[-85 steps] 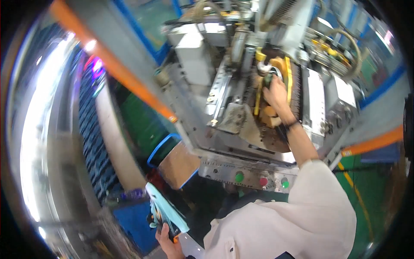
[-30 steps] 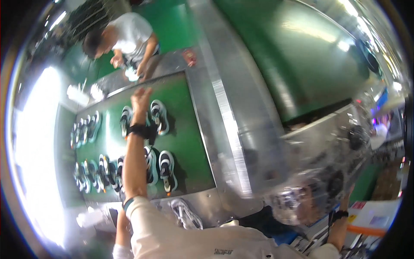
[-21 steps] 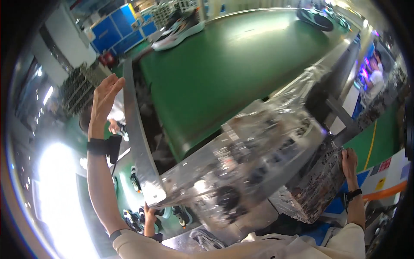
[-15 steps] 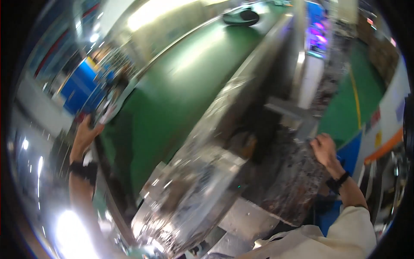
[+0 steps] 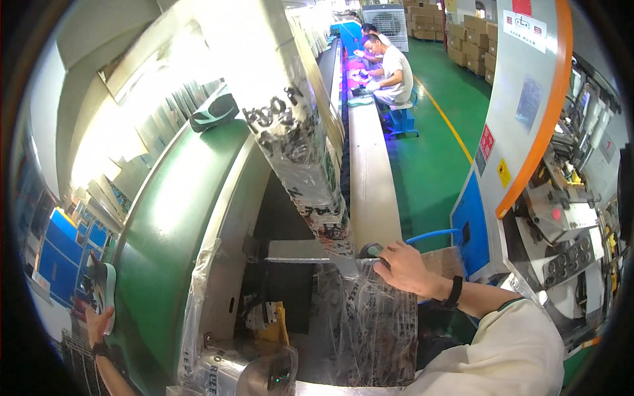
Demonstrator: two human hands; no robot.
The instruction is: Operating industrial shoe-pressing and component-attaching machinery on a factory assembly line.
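At the left edge of the green conveyor belt (image 5: 155, 264), my left hand (image 5: 99, 323) grips a dark shoe (image 5: 103, 287) with a pale sole. The shoe stands toe-to-heel nearly upright in the picture, beside the belt. My right hand (image 5: 404, 269) is at the upper corner of a plastic-wrapped panel (image 5: 366, 330), its fingers curled. Whatever those fingers press on is hidden. A small dark rounded piece (image 5: 371, 251) sits right by the fingertips. Farther up the belt rests another dark shoe (image 5: 214, 111) with a pale green sole.
A plastic-wrapped post (image 5: 297, 145) rises ahead between the belt and a long pale ledge (image 5: 373, 171). Co-workers (image 5: 395, 72) sit along that ledge under violet light. To the right stand a white machine with an orange edge (image 5: 528, 99) and a blue hose (image 5: 432, 234). Cardboard boxes (image 5: 472, 39) are stacked beyond.
My view has swung up and to the right, bringing the post and co-workers into sight. My left hand stays with the shoe by the belt; my right hand stays at the panel's corner.
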